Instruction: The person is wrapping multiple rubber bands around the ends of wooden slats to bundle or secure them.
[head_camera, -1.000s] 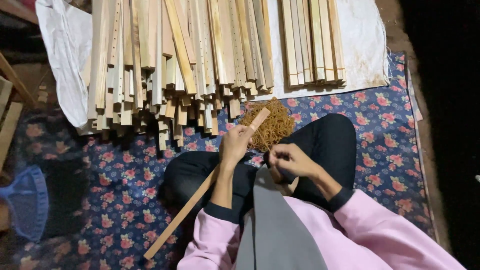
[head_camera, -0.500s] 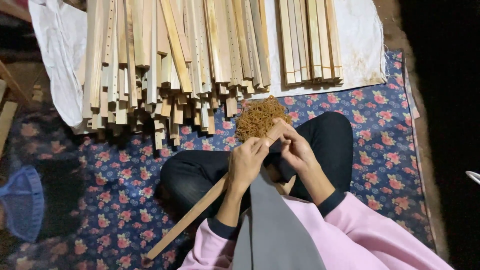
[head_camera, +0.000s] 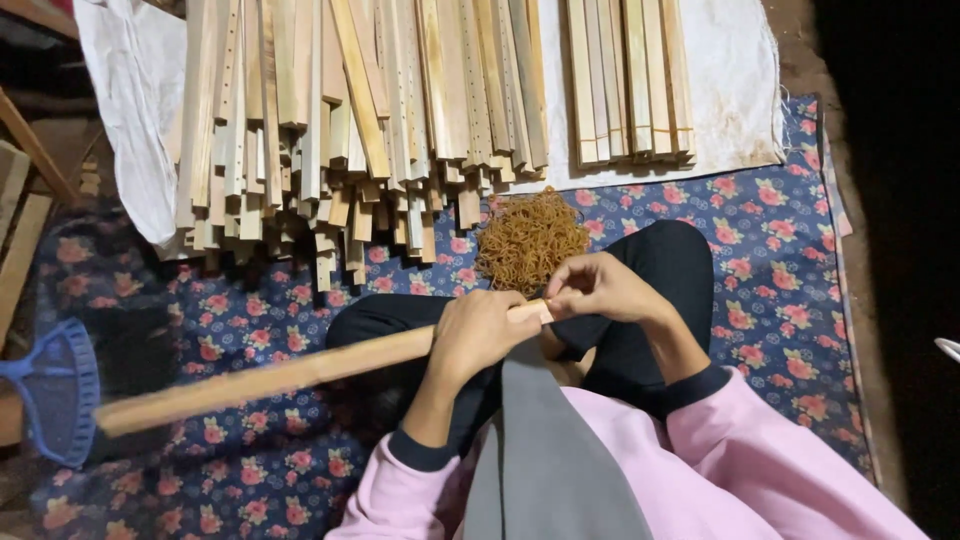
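While my left hand (head_camera: 487, 330) is clamped around a long wooden stick (head_camera: 290, 375) lying across my lap, my right hand (head_camera: 600, 290) pinches its near end, which looks light, stiff and easiest gripped near that end

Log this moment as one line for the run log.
left hand: grips wooden slat bundle near its end | right hand: fingers at bundle's end | rubber band pile: on floral mat | loose slats: heaped ahead
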